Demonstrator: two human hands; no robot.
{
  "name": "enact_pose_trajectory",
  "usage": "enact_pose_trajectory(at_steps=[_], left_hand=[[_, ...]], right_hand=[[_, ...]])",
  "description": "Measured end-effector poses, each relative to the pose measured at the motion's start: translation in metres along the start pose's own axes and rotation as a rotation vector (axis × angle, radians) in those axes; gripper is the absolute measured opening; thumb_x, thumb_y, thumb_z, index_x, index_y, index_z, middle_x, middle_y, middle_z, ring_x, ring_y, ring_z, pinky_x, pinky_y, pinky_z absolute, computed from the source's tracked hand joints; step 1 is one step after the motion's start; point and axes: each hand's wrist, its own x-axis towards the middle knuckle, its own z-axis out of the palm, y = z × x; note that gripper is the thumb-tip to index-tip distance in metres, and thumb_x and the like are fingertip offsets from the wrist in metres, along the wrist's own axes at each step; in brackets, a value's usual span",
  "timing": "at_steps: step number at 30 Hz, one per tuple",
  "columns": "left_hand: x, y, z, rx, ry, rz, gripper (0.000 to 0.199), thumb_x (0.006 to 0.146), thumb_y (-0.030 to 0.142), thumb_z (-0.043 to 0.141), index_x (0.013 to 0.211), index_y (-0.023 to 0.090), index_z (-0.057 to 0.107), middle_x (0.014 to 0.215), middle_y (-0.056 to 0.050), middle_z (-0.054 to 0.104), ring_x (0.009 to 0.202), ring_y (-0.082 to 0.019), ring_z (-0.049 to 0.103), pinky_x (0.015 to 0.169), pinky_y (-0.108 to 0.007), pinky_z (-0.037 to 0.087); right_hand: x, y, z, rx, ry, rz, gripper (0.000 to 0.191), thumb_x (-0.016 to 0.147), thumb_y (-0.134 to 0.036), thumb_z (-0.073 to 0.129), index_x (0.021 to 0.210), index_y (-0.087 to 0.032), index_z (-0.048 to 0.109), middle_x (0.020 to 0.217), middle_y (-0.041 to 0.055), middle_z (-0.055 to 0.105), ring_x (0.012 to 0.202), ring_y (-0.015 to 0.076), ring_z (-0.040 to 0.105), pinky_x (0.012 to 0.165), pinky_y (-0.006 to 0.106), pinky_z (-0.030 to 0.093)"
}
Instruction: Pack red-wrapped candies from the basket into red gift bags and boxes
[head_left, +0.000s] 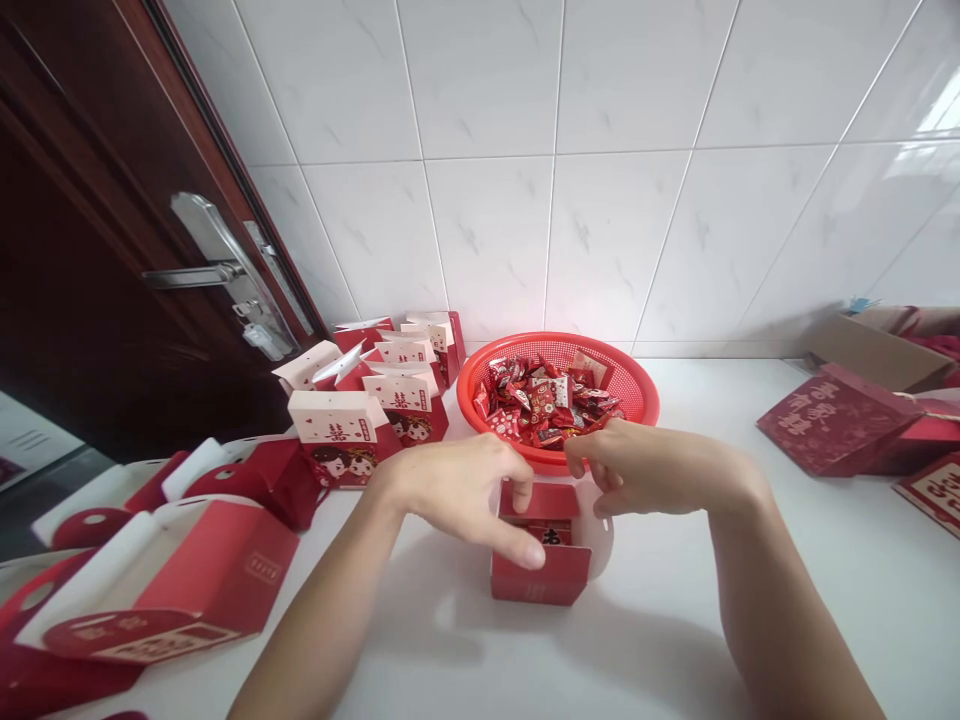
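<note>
A small red gift box (536, 585) stands on the white table in front of me with its top open and its rounded white side flap (602, 550) folded out. Red packets (553, 533) with dark lettering lie inside it. My left hand (469, 490) is over the box's left side, thumb and fingers apart, the thumb by the front edge; whether it touches the box I cannot tell. Just above the right flap is my right hand (649, 465), fingers bent but apart, with nothing visible in it. Behind both hands sits a red plastic basket (649, 385) of wrapped candies (547, 400).
Several open red-and-white boxes (217, 555) stand at the left. Behind them are more boxes (341, 425) with cartoon figures. On the right lie dark red boxes (840, 420) and a cardboard carton (862, 350). A tiled wall (487, 230) and a brown door (97, 200) bound the table.
</note>
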Motion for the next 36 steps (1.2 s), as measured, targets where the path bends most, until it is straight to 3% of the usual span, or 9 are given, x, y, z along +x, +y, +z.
enact_pose_trajectory(at_steps=[6,12,15,18,22,25,30,33,36], left_hand=[[0.011,0.007,0.012,0.133,-0.011,-0.093,0.009,0.076,0.026,0.065,0.083,0.02,0.062,0.091,-0.003,0.069,0.081,-0.02,0.062,0.058,-0.028,0.04],[0.015,0.012,0.022,0.173,0.068,-0.154,0.017,0.07,0.018,0.065,0.086,0.02,0.059,0.099,-0.005,0.064,0.089,-0.024,0.063,0.063,-0.031,0.042],[0.013,0.015,0.025,0.19,0.121,-0.184,0.019,0.07,0.018,0.066,0.086,0.02,0.056,0.1,-0.006,0.061,0.092,-0.026,0.061,0.066,-0.032,0.043],[0.01,0.015,0.024,0.18,0.158,-0.207,0.02,0.071,0.025,0.07,0.084,0.021,0.054,0.102,-0.006,0.058,0.095,-0.027,0.059,0.069,-0.033,0.043],[-0.001,0.01,0.014,0.125,0.173,-0.169,0.025,0.086,0.046,0.063,0.09,0.022,0.057,0.104,-0.005,0.059,0.094,-0.024,0.06,0.072,-0.033,0.044],[-0.012,0.005,0.005,0.14,0.219,-0.136,0.022,0.098,0.037,0.045,0.088,0.021,0.057,0.098,-0.005,0.064,0.088,-0.021,0.062,0.074,-0.033,0.043],[-0.011,0.0,0.0,0.112,0.137,-0.054,0.011,0.091,0.019,0.051,0.093,0.02,0.062,0.099,-0.004,0.071,0.09,-0.021,0.065,0.071,-0.029,0.044],[0.0,-0.003,0.005,0.05,0.098,0.009,0.021,0.089,0.019,0.054,0.108,0.021,0.063,0.109,-0.005,0.071,0.099,-0.022,0.066,0.075,-0.028,0.046],[0.009,-0.005,0.009,0.032,0.052,0.061,0.026,0.086,0.013,0.053,0.108,0.023,0.063,0.108,-0.004,0.071,0.096,-0.021,0.065,0.076,-0.028,0.046]], right_hand=[[0.003,0.0,-0.001,0.018,0.0,-0.041,0.013,0.085,-0.021,0.065,0.089,-0.022,0.053,0.095,0.0036,0.066,0.082,0.0192,0.061,0.056,0.026,0.038],[0.003,-0.009,-0.002,0.003,0.042,-0.13,0.009,0.091,-0.022,0.064,0.086,-0.02,0.058,0.088,0.0033,0.069,0.077,0.0176,0.063,0.056,0.026,0.037],[0.004,-0.014,0.0,0.03,0.041,-0.263,0.002,0.091,-0.019,0.063,0.089,-0.019,0.062,0.088,0.0023,0.071,0.076,0.0169,0.064,0.058,0.026,0.039],[0.006,-0.018,0.004,0.011,0.007,-0.35,0.009,0.09,-0.015,0.062,0.095,-0.018,0.069,0.095,0.0035,0.074,0.082,0.0181,0.065,0.061,0.027,0.04],[0.01,-0.02,0.009,-0.049,-0.057,-0.345,0.014,0.092,-0.017,0.062,0.099,-0.019,0.075,0.098,0.0043,0.076,0.085,0.0196,0.066,0.061,0.027,0.039],[0.011,-0.02,0.009,-0.066,-0.057,-0.333,0.012,0.093,-0.019,0.064,0.096,-0.019,0.076,0.096,0.0042,0.077,0.088,0.0211,0.065,0.063,0.028,0.04],[0.011,-0.021,0.007,-0.085,-0.055,-0.327,0.014,0.092,-0.02,0.064,0.095,-0.019,0.077,0.097,0.0037,0.077,0.087,0.0208,0.063,0.064,0.028,0.04],[0.012,-0.021,0.007,-0.109,-0.053,-0.319,0.016,0.092,-0.018,0.062,0.097,-0.02,0.077,0.099,0.0039,0.076,0.086,0.0208,0.063,0.061,0.028,0.038],[0.013,-0.02,0.007,-0.124,-0.027,-0.31,0.018,0.091,-0.014,0.059,0.095,-0.02,0.076,0.096,0.0042,0.075,0.085,0.0211,0.062,0.06,0.027,0.038]])
